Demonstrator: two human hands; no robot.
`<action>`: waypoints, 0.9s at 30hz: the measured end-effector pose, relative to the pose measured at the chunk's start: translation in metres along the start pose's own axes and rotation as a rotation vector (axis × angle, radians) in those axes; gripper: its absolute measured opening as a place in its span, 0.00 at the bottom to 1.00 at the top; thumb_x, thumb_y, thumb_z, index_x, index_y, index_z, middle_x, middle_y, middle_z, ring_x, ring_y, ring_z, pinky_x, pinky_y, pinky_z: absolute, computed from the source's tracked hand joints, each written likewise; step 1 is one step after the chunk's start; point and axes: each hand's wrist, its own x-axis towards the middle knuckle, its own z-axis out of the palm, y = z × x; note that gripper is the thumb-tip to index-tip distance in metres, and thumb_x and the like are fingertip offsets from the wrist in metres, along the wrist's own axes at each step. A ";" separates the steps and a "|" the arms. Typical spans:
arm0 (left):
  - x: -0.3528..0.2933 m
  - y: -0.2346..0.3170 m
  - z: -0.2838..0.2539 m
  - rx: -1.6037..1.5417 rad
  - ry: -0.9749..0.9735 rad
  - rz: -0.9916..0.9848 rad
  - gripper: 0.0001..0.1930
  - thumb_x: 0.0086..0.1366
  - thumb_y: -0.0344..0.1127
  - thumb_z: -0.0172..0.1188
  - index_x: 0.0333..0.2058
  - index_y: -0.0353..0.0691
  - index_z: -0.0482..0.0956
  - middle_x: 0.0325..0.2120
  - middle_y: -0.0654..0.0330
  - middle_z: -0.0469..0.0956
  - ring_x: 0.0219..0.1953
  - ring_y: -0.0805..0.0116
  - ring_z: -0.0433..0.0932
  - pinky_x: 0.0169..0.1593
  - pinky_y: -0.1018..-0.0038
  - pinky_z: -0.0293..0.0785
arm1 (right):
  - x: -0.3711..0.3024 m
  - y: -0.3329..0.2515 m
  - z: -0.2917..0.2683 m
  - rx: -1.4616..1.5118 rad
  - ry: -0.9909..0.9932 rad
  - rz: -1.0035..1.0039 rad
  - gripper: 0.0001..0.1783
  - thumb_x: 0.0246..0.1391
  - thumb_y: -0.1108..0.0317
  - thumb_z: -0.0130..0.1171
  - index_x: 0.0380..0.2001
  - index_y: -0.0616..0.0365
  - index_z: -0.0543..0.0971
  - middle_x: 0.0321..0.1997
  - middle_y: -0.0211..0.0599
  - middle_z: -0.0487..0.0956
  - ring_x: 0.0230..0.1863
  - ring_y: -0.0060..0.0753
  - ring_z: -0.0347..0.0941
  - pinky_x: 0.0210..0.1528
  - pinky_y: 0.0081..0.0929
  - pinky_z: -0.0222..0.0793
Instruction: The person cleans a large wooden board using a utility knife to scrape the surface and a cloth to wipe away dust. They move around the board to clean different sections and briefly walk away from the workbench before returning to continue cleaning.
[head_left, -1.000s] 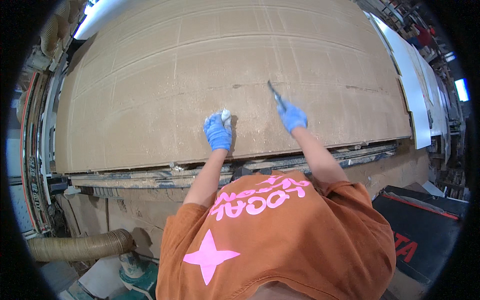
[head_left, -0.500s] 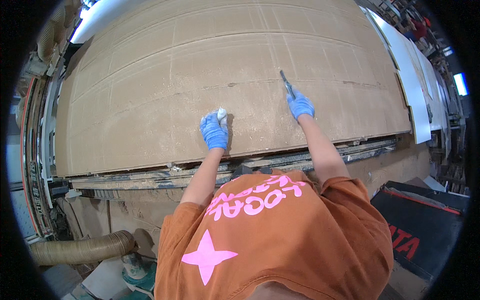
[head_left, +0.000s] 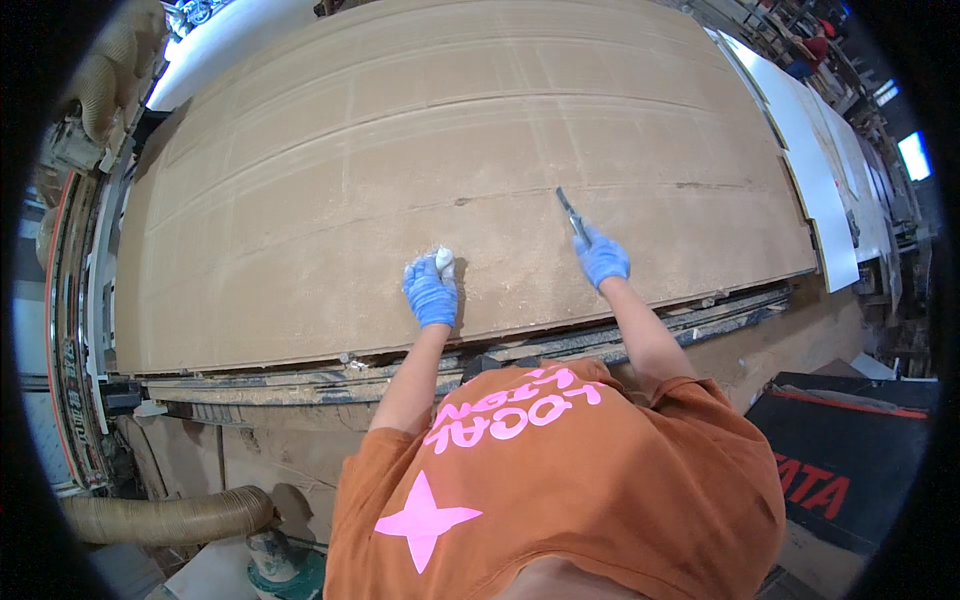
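My left hand, in a blue glove with a whitish fingertip area, is closed over the near part of a large brown board. A small white rounded thing shows at its fingers; its kind is unclear. To the right, my right hand, also gloved in blue, is wrapped round a slim grey hand tool with a dark tip. The tool points away from me, tip over a long crease line in the board. Whether the tip touches the surface I cannot tell.
Pale dust and crumbs lie on the board. Layered sheet edges run under its near side. White panels stand at the right, a dark box at the lower right. A ribbed hose lies lower left. A person is far off.
The view has shifted, so the board sits lower in the picture. My right hand with the tool has drawn slightly toward me across the board; my left hand keeps its place.
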 end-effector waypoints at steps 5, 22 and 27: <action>-0.001 0.003 -0.003 -0.025 -0.066 -0.023 0.13 0.56 0.38 0.60 0.40 0.46 0.78 0.37 0.58 0.77 0.44 0.59 0.73 0.54 0.64 0.62 | 0.013 0.008 -0.015 0.055 -0.004 0.073 0.30 0.56 0.42 0.41 0.61 0.33 0.61 0.50 0.49 0.75 0.49 0.53 0.72 0.52 0.47 0.66; 0.001 0.003 -0.009 -0.060 -0.009 0.029 0.14 0.55 0.38 0.59 0.41 0.43 0.76 0.36 0.54 0.77 0.41 0.53 0.73 0.49 0.61 0.66 | -0.010 -0.028 0.007 0.266 0.036 -0.209 0.34 0.50 0.53 0.52 0.62 0.44 0.60 0.45 0.53 0.77 0.43 0.56 0.74 0.46 0.45 0.69; 0.000 0.000 -0.004 -0.097 0.048 0.028 0.13 0.55 0.37 0.59 0.39 0.42 0.76 0.35 0.54 0.77 0.40 0.53 0.73 0.48 0.61 0.67 | -0.034 -0.123 0.020 0.048 -0.056 -0.412 0.32 0.53 0.54 0.48 0.62 0.42 0.59 0.40 0.51 0.78 0.39 0.55 0.76 0.42 0.48 0.70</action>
